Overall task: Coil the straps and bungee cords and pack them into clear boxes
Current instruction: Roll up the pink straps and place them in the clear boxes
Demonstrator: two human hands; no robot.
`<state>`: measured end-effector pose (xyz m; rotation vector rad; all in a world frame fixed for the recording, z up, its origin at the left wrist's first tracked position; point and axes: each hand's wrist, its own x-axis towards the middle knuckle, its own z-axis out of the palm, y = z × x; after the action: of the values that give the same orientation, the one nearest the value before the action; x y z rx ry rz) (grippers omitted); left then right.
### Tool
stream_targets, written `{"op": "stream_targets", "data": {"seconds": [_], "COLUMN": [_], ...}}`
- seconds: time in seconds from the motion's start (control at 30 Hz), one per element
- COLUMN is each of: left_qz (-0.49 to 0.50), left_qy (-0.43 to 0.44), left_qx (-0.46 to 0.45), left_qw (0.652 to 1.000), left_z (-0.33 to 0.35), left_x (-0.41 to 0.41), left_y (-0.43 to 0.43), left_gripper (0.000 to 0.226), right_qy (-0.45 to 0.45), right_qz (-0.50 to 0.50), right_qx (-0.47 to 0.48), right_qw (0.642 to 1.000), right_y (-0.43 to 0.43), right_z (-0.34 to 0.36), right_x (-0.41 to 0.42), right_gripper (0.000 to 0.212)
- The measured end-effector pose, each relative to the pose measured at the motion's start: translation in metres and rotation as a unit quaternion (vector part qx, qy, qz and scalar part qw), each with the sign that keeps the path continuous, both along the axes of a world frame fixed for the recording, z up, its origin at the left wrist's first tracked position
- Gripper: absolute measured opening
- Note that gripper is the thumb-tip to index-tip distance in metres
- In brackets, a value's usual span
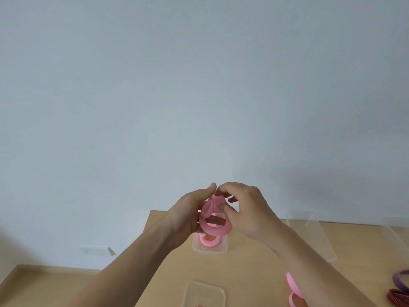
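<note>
Both hands are raised above the wooden table (159, 271) and hold a pink strap (213, 221) wound into loose loops. My left hand (190, 214) grips the loops from the left, thumb up at the top. My right hand (245, 209) pinches the strap's top end with curled fingers. Right below them stands a small clear box (209, 248) with another pink coil (209, 239) lying inside. A second pink strap (293, 289) lies on the table at the lower right, partly hidden by my right forearm.
A clear lid or box (204, 294) sits at the table's near edge. A larger clear box (314, 235) stands at the right, with another clear box (398, 235) beyond it. Purple (401, 281) and dark red (398, 299) straps lie at the far right edge. A plain wall fills the background.
</note>
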<state>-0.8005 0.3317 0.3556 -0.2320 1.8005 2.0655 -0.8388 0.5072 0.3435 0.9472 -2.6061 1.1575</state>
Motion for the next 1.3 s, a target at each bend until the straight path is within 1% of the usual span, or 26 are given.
{"op": "stream_targets", "data": {"seconds": [0.13, 0.2, 0.27, 0.37, 0.43, 0.5, 0.57, 0.63, 0.7, 0.77, 0.83, 0.9, 0.97, 1.03, 1.1, 1.2, 1.3], "left_qz": [0.012, 0.019, 0.039, 0.064, 0.069, 0.075, 0.078, 0.080, 0.072, 0.068, 0.053, 0.042, 0.040, 0.032, 0.022, 0.052, 0.066], "left_qy": [0.000, 0.001, -0.009, -0.031, -0.040, -0.054, -0.067, -0.085, -0.106, -0.121, -0.133, -0.145, -0.153, -0.155, -0.130, -0.090, -0.080], "left_qx": [0.035, 0.044, 0.065, 0.096, 0.093, 0.103, 0.111, 0.111, 0.114, 0.124, 0.134, 0.138, 0.141, 0.099, 0.002, -0.133, -0.204], "left_qw": [0.999, 0.999, 0.997, 0.993, 0.992, 0.990, 0.989, 0.987, 0.985, 0.982, 0.981, 0.979, 0.977, 0.983, 0.991, 0.986, 0.973], "left_z": [-0.009, -0.012, -0.012, -0.015, -0.017, -0.020, -0.026, -0.035, -0.045, -0.055, -0.064, -0.071, -0.079, -0.087, -0.097, -0.121, -0.148], "left_x": [0.004, 0.006, 0.008, 0.010, 0.013, 0.014, 0.015, 0.014, 0.014, 0.014, 0.014, 0.015, 0.015, 0.012, 0.008, 0.000, -0.007], "left_y": [-0.011, -0.015, -0.018, -0.023, -0.026, -0.026, -0.028, -0.032, -0.035, -0.038, -0.039, -0.039, -0.040, -0.042, -0.048, -0.059, -0.061], "left_gripper": [0.052, 0.051, 0.050, 0.047, 0.045, 0.043, 0.042, 0.046, 0.050, 0.047, 0.044, 0.044, 0.042, 0.041, 0.039, 0.028, 0.020], "right_qy": [0.012, 0.033, 0.060, 0.060, 0.071, 0.102, 0.123, 0.116, 0.082, 0.037, 0.008, 0.012, 0.022, 0.005, -0.017, -0.057, -0.117], "right_qz": [0.003, -0.004, -0.012, -0.006, -0.014, -0.027, -0.022, -0.010, 0.000, 0.009, 0.010, 0.004, 0.001, -0.012, -0.037, -0.061, -0.072], "right_qx": [0.030, 0.035, 0.035, 0.028, 0.029, 0.011, 0.002, 0.030, 0.065, 0.089, 0.112, 0.114, 0.096, 0.071, 0.067, 0.104, 0.161], "right_qw": [0.999, 0.999, 0.998, 0.998, 0.997, 0.994, 0.992, 0.993, 0.995, 0.995, 0.994, 0.993, 0.995, 0.997, 0.997, 0.991, 0.977], "right_y": [-0.006, -0.008, -0.011, -0.015, -0.018, -0.020, -0.022, -0.022, -0.021, -0.020, -0.021, -0.021, -0.023, -0.024, -0.023, -0.019, -0.018], "right_z": [-0.011, -0.017, -0.024, -0.034, -0.041, -0.047, -0.052, -0.057, -0.063, -0.068, -0.074, -0.080, -0.086, -0.092, -0.101, -0.120, -0.136], "right_x": [0.004, 0.007, 0.012, 0.024, 0.032, 0.039, 0.044, 0.048, 0.051, 0.052, 0.054, 0.056, 0.057, 0.057, 0.055, 0.046, 0.029], "right_gripper": [0.024, 0.025, 0.030, 0.038, 0.033, 0.025, 0.025, 0.031, 0.041, 0.051, 0.056, 0.052, 0.042, 0.037, 0.040, 0.042, 0.039]}}
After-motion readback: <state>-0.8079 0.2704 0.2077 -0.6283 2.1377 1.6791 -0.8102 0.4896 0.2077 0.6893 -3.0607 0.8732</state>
